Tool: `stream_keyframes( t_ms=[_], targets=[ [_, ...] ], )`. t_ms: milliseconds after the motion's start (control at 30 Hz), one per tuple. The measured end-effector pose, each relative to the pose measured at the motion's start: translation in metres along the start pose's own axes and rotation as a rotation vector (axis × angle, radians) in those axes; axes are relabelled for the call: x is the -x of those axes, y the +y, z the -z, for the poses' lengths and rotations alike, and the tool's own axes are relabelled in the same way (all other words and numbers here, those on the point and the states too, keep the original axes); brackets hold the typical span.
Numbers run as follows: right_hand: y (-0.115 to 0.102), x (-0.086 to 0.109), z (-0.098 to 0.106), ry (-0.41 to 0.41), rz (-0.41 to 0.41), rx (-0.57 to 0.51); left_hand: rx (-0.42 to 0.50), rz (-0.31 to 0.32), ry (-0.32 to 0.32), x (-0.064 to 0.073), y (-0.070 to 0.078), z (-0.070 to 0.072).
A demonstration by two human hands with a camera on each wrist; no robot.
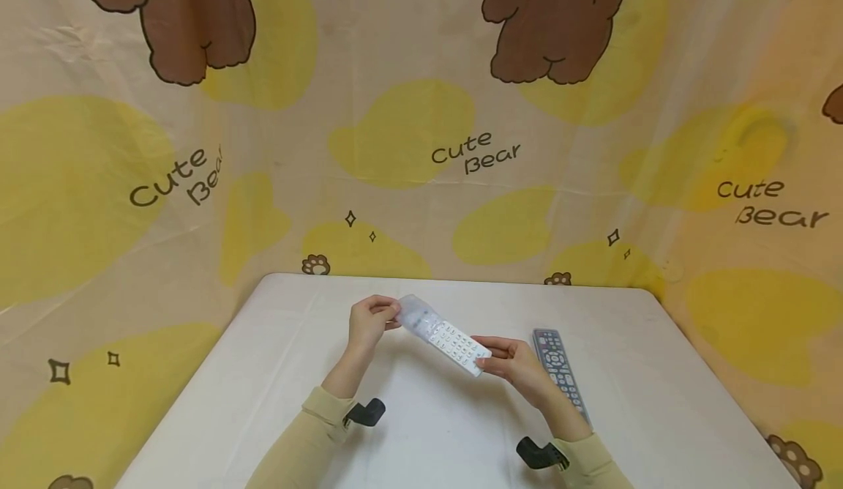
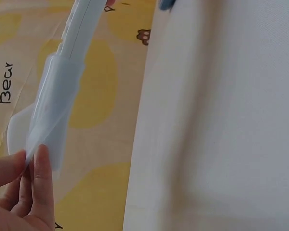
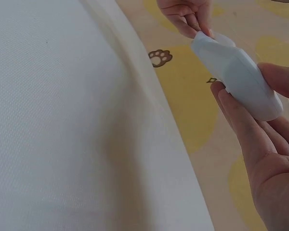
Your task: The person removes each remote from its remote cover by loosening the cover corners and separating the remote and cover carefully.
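Observation:
A white remote control (image 1: 456, 347) is held tilted above the table, its button side up in the head view. A translucent sleeve (image 1: 418, 315) covers its upper-left part. My left hand (image 1: 370, 322) pinches the loose end of this sleeve (image 2: 54, 103) between thumb and fingers. At the other end, my right hand (image 1: 516, 367) grips the bare lower part of the white remote (image 3: 248, 82), thumb on one side and fingers on the other. Next to my right hand, a grey remote control (image 1: 557, 364) lies on the table, partly hidden behind that wrist.
The white table (image 1: 276, 394) stretches beneath both hands. Behind it hangs a patterned curtain (image 1: 395, 203) with bears and lettering. Black wrist cameras sit on the left sleeve cuff (image 1: 327, 403) and the right sleeve cuff (image 1: 582, 451).

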State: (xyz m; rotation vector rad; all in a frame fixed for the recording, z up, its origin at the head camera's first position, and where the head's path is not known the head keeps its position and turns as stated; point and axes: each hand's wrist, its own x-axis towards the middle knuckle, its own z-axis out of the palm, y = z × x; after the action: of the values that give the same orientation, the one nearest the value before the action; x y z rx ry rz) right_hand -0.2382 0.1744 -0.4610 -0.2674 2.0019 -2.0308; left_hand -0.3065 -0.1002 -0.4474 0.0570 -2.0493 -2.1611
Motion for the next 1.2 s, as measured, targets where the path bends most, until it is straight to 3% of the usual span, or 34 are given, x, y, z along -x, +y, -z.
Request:
stream_keyframes(
  t_ms=[1200],
  targets=[
    [0.0078, -0.0011, 0.001, 0.055, -0.022, 0.029, 0.001, 0.031, 0.023, -0.0034, 0.0016, 0.0066]
  ],
)
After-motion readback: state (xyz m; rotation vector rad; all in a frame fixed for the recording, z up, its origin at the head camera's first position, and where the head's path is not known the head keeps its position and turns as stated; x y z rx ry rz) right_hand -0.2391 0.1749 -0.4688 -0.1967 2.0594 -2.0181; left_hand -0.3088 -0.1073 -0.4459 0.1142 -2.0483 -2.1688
